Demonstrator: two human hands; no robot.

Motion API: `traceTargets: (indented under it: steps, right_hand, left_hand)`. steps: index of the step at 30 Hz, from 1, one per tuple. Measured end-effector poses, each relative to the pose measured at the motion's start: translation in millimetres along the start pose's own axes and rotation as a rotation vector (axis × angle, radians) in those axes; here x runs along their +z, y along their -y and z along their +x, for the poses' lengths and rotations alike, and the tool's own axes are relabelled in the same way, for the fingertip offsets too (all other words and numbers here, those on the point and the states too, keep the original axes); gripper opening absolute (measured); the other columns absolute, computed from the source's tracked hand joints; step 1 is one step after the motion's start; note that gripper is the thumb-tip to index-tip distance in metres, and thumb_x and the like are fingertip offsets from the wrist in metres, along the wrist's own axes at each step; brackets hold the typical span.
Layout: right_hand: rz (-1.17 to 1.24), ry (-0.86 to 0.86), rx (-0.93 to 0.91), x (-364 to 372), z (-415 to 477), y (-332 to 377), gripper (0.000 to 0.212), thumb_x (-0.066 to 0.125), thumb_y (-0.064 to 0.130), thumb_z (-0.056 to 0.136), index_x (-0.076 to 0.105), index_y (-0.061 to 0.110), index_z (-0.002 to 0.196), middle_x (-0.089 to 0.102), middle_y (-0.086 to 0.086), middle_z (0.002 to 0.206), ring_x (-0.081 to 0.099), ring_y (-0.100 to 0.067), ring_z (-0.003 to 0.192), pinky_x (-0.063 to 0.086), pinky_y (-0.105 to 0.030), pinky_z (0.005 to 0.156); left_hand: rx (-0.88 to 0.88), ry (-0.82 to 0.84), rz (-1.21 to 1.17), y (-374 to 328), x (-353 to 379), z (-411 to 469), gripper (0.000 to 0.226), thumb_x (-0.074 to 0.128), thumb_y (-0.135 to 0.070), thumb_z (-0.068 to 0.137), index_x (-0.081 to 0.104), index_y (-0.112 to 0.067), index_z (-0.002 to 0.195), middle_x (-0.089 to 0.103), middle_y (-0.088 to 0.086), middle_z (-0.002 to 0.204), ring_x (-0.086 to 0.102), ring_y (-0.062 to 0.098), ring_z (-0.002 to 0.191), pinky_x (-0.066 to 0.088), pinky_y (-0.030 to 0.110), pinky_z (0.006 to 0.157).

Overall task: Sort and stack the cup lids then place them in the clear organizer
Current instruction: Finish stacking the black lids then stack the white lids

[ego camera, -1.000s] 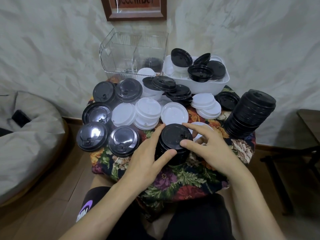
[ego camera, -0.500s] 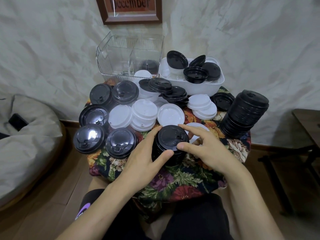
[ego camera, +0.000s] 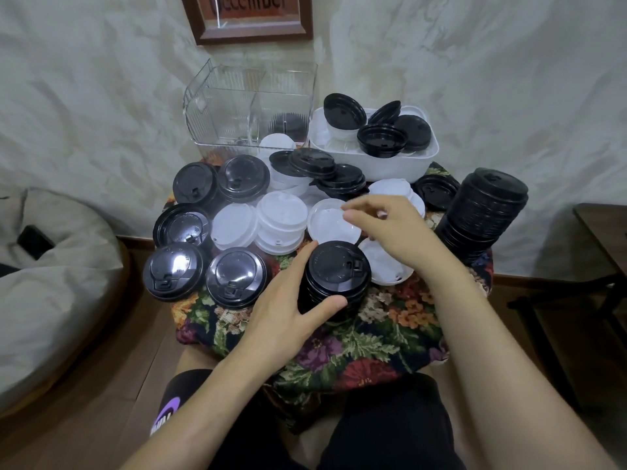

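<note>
Many lids (ego camera: 234,228) | left hand (ego camera: 281,313) grips black stack (ego camera: 336,269) | right hand (ego camera: 397,228) unclear | floral cloth (ego camera: 373,347) | pale wall (ego camera: 509,79)

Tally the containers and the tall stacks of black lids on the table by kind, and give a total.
Clear plastic organizer: 1
White rectangular plastic tub: 1
Tall stacks of black plastic cup lids: 2 (gripped stack in the left hand; leaning stack at the right)
Total: 4
</note>
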State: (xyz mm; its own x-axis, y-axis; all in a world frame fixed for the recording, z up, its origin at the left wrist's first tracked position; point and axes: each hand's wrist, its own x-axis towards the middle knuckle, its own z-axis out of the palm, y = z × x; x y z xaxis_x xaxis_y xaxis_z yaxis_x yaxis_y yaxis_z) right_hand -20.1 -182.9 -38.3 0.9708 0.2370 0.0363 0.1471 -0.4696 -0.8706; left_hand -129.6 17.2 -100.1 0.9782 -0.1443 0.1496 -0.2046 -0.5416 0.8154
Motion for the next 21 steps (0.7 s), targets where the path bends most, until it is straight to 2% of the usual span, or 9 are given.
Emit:
traceTargets:
  steps: [2,5,8,13,17,19,21]
  right_hand:
    - [-0.042,-0.096,-0.026,9,25,4,0.009,0.073,0.034,0.095,0.077,0.033,0.104,0.071,0.008,0.092,0.060,-0.003,0.079,0.050,-0.029,0.082]
    - [-0.135,-0.197,-0.079,22,56,18,0.029,0.074,0.034,0.093,0.074,0.030,0.122,0.070,0.012,0.102,0.065,-0.013,0.102,0.052,-0.038,0.096]
    - [-0.245,-0.211,-0.136,31,77,29,0.041,0.074,0.038,0.092,0.068,0.030,0.132,0.073,0.009,0.120,0.063,-0.013,0.113,0.048,-0.035,0.096]
    - [-0.258,-0.191,-0.076,37,94,22,0.040,0.076,0.043,0.090,0.071,0.032,0.128,0.075,0.010,0.115,0.063,-0.009,0.097,0.051,-0.032,0.093]
    - [-0.208,-0.202,-0.056,29,87,19,0.040,0.077,0.042,0.089,0.072,0.031,0.128,0.072,0.012,0.113,0.064,-0.012,0.105,0.053,-0.041,0.098]
    - [-0.110,-0.217,-0.067,18,72,20,0.038,0.077,0.041,0.089,0.072,0.032,0.125,0.070,0.019,0.109,0.066,-0.012,0.103,0.057,-0.043,0.094]
    - [-0.025,-0.216,-0.078,7,47,22,0.033,0.078,0.037,0.090,0.072,0.034,0.122,0.069,0.024,0.109,0.067,-0.006,0.093,0.058,-0.035,0.088]
  left_hand:
    - [-0.009,-0.004,-0.001,2,0,-1,0.083,0.061,-0.073,0.089,0.019,-0.054,0.158,0.034,-0.038,0.155,0.032,-0.015,0.142,0.028,0.013,0.108]
    - [-0.033,0.003,-0.009,4,0,0,0.086,0.059,-0.076,0.086,0.019,-0.052,0.159,0.034,-0.036,0.156,0.032,-0.012,0.143,0.031,0.020,0.112]
    - [-0.062,0.002,0.008,4,1,0,0.090,0.058,-0.079,0.085,0.018,-0.050,0.160,0.038,-0.030,0.157,0.035,-0.008,0.144,0.034,0.028,0.116]
    - [-0.073,0.008,0.010,6,1,0,0.092,0.059,-0.080,0.084,0.018,-0.050,0.160,0.040,-0.027,0.157,0.037,-0.004,0.144,0.037,0.037,0.118]
    - [-0.074,0.011,0.007,6,1,1,0.092,0.059,-0.081,0.083,0.019,-0.048,0.160,0.041,-0.027,0.157,0.038,-0.003,0.144,0.038,0.041,0.118]
    - [-0.063,0.010,0.006,6,1,1,0.091,0.058,-0.080,0.084,0.020,-0.049,0.160,0.041,-0.027,0.157,0.038,-0.003,0.144,0.038,0.040,0.118]
    - [-0.054,0.008,0.005,5,0,1,0.090,0.058,-0.080,0.083,0.020,-0.051,0.159,0.041,-0.029,0.156,0.039,-0.005,0.143,0.039,0.036,0.117]
